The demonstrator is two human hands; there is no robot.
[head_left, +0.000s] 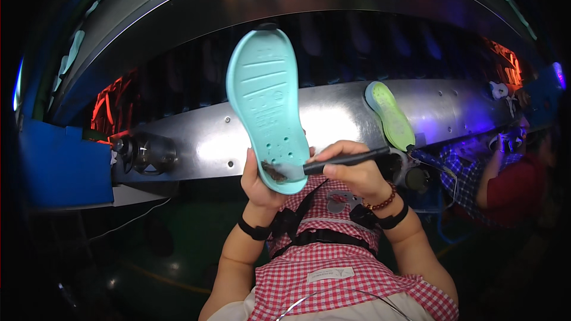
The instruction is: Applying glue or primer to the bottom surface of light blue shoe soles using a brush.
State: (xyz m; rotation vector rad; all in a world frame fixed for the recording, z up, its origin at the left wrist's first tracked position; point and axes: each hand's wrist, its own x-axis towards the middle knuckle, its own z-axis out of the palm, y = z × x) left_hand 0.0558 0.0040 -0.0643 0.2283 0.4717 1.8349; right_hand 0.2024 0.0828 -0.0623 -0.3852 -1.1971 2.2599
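A turquoise shoe sole (270, 95) is held up, its long face toward me, with grooves along one end and small holes near the other. My left hand (262, 181) is closed around its near end, thumb along the left edge. In my right hand (357, 169) is a brush (346, 159) with a black handle, pinched between fingers and thumb. The dark bristles (275, 171) touch the sole's near end, close to my left thumb. Fingers behind the sole are partly hidden.
A metal ledge (196, 137) runs across in front of me. On it, to the right, lies a yellow-green sole (389, 116). A dark glass-like jar (148, 153) stands at the left, beside a blue panel (65, 163). Another person (505, 190) is at the far right.
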